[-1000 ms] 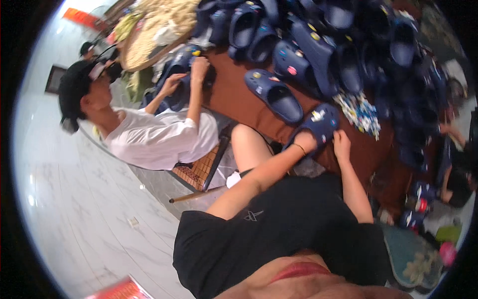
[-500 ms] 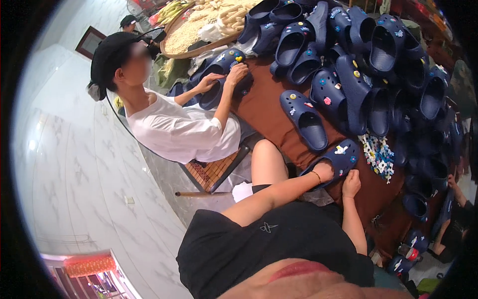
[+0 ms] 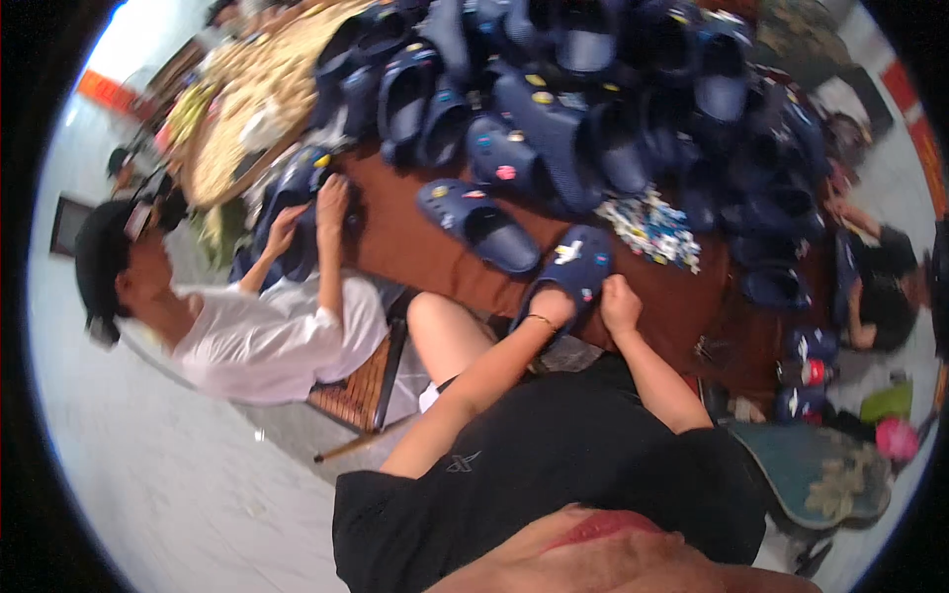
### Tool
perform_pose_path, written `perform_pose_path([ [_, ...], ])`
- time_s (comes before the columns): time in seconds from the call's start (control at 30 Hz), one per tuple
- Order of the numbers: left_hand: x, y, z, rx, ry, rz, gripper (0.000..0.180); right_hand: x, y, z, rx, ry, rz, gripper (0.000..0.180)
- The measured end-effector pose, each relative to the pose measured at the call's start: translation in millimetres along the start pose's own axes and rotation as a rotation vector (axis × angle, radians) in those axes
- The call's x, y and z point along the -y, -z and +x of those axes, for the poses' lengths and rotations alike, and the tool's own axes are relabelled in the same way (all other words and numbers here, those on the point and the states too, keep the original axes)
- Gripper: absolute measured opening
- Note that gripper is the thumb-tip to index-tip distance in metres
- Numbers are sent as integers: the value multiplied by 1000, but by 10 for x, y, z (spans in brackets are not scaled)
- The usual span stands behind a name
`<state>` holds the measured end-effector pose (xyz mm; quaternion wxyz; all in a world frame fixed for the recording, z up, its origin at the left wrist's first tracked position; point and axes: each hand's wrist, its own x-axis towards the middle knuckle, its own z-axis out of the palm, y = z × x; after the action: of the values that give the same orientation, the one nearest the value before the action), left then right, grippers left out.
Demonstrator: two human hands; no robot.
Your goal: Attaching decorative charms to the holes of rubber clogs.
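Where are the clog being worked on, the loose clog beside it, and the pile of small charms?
held clog (image 3: 573,259), head view, on its toe top.
loose clog (image 3: 479,222), head view, on its footbed.
charm pile (image 3: 654,229), head view, at its middle.

The clog (image 3: 573,272) is a dark navy foam shoe with a rounded, closed toe and an open foot hole. It lies near the front edge of the brown worktop (image 3: 415,247), its toe pointing away from the person and its heel end toward them, tilted slightly to one side. 1 pale charm, whitish and irregular in shape, sits on the top of the toe, with a smaller pale speck beside it. The left hand (image 3: 550,306) grips the heel end from the left, and the right hand (image 3: 620,301), closed into a fist, presses against the rim on the right.
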<state>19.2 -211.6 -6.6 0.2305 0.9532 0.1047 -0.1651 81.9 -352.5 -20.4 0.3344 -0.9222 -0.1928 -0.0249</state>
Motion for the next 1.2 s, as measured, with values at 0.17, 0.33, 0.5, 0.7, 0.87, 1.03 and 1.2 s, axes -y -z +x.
perform_pose_path([
  [0.17, 20, -105, 53, -68, -7, 94, 26, -67, -25, 21, -21, 29, 26, 20],
  [0.33, 35, -86, 2, -98, 49, 1, 30, -17, -39, 1, -42, 40, 30, 20],
  [0.5, 92, -218, 40, -110, -24, -28, 28, -34, -31, -33, -47, 82, 20, 20],
  [0.7, -57, -9, -88, -120, -118, 58, 26, -116, -31, -45, -9, 65, 37, 22],
  [0.87, -64, -9, -35, -15, -121, 82, 24, -96, 6, -29, -9, 59, -8, 23],
  [1.03, 23, -53, 11, -29, -53, 37, 24, -14, -10, 5, -17, 34, 14, 21],
  [1.2, 71, -56, -52, -118, -30, 52, 26, 15, -22, 4, 4, 40, 23, 22],
])
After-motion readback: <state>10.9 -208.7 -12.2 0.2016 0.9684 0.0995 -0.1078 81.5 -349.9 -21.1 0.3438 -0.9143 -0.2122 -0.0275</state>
